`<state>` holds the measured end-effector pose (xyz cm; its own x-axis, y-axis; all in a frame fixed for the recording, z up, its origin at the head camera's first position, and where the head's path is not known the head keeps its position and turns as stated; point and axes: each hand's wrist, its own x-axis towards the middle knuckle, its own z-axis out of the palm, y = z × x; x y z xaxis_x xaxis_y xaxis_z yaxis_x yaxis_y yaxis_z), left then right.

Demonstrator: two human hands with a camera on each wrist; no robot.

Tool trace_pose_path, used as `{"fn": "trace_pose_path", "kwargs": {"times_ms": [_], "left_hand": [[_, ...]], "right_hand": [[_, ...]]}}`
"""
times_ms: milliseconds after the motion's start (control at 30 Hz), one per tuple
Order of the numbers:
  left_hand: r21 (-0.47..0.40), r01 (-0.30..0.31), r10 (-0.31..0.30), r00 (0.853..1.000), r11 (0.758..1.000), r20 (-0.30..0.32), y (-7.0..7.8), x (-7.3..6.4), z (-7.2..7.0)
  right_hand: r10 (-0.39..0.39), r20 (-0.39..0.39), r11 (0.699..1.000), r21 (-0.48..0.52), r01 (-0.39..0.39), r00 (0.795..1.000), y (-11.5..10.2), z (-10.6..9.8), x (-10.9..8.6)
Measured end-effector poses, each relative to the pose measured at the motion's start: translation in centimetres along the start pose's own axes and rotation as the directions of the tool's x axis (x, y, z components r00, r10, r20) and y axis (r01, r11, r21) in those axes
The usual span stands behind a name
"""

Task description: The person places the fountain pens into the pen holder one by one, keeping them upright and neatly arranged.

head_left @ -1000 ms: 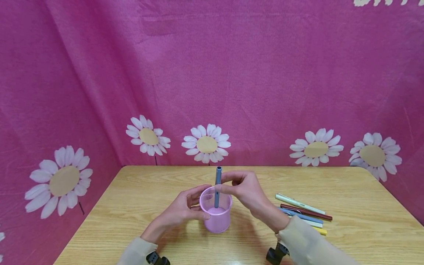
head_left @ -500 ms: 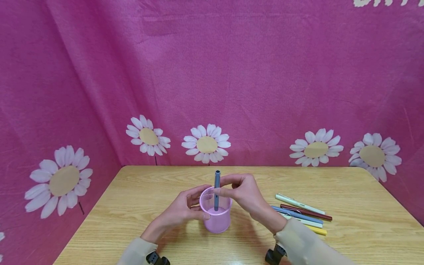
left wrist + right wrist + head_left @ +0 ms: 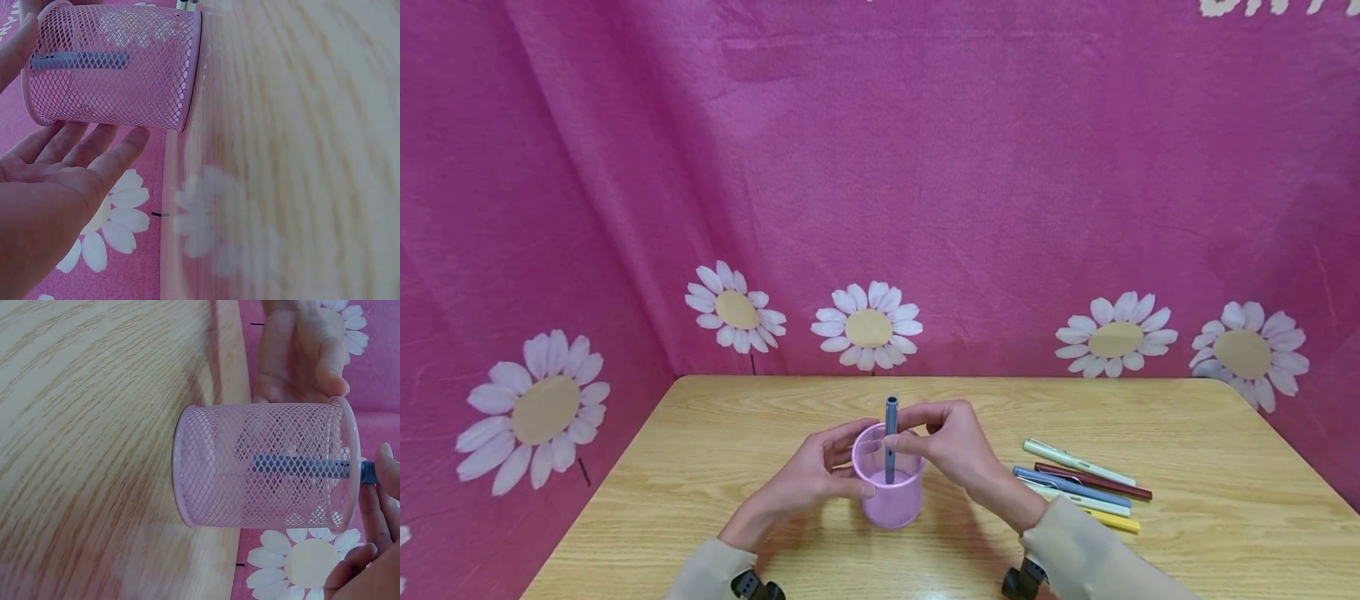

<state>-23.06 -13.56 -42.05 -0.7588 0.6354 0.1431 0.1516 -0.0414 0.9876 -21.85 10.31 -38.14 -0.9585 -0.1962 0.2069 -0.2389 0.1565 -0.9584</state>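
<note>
A pink mesh pen holder point(image 3: 891, 504) stands upright on the wooden table. My left hand point(image 3: 808, 475) holds it from the left, thumb near the rim and fingers round the far side. Between thumb and fingers of my right hand point(image 3: 955, 442) is a blue-grey pen point(image 3: 891, 417), pinched near its upper part. Upright, the pen reaches down inside the holder. Through the mesh, the right wrist view shows the lower end of the pen point(image 3: 300, 465) above the holder's bottom.
To the right lie several pens: a pale green pen point(image 3: 1078, 462), a dark red pen point(image 3: 1093, 481), a blue pen point(image 3: 1071, 485), a whitish pen point(image 3: 1101, 503) and a yellow pen point(image 3: 1116, 522). A pink cloth point(image 3: 985, 208) with daisies hangs behind the table point(image 3: 1210, 450).
My right hand has lowered the blue-grey pen farther into the pen holder. My left hand and the holder have stayed in place.
</note>
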Motion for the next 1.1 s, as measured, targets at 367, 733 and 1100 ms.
{"fn": "trace_pose_path", "kwargs": {"times_ms": [367, 733, 1100], "left_hand": [[0.021, -0.007, 0.007, 1.000, 1.000, 0.004, 0.04, -0.04, -0.02], [0.012, -0.018, 0.018, 1.000, 1.000, 0.006, -0.09, 0.00, -0.03], [0.005, -0.019, 0.019, 1.000, 1.000, 0.009, -0.04, 0.00, 0.05]], "right_hand": [[0.004, 0.023, 1.000, -0.028, -0.003, 1.000, 0.31, 0.08, 0.04], [-0.016, 0.034, 0.996, -0.091, 0.019, 0.999, 0.61, 0.30, 0.13], [-0.001, 0.048, 0.990, -0.140, 0.008, 0.999, 0.75, 0.55, -0.10]]}}
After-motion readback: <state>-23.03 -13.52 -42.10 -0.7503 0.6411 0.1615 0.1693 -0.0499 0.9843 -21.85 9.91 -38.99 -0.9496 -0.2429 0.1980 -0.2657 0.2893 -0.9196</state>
